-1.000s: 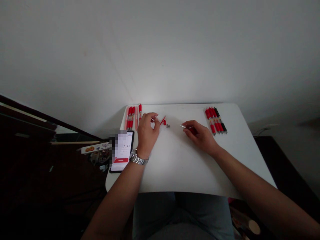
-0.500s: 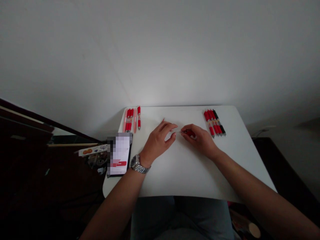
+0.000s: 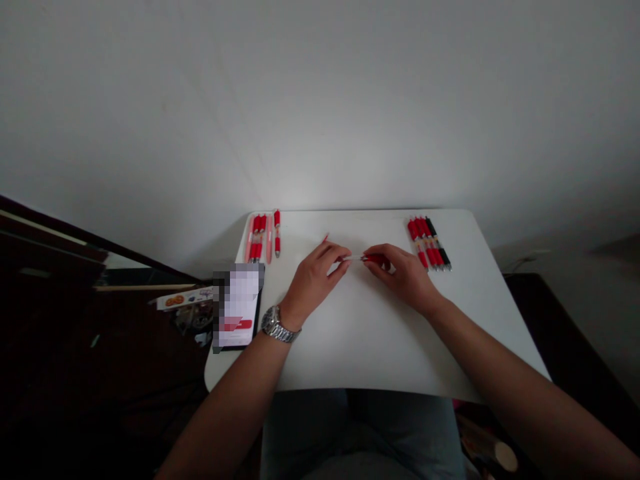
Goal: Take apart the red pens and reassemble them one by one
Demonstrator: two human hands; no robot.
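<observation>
Over the middle of the white table, my left hand and my right hand face each other with a pen lying level between them. The fingertips of my left hand pinch its clear end. On the red section, my right thumb and fingers are closed. Most of the pen is hidden by the fingers, so I cannot tell whether its parts are joined. A thin red piece shows just beyond my left knuckles; its lower end is hidden.
Red and pink pens lie in a row at the table's back left. Red pens and a black one lie at the back right. A phone rests along the left edge of the table. Behind stands a wall.
My left fingers, apart and beside the clear part half a second ago, have closed on it. More of the clear part and red section now shows between my hands.
</observation>
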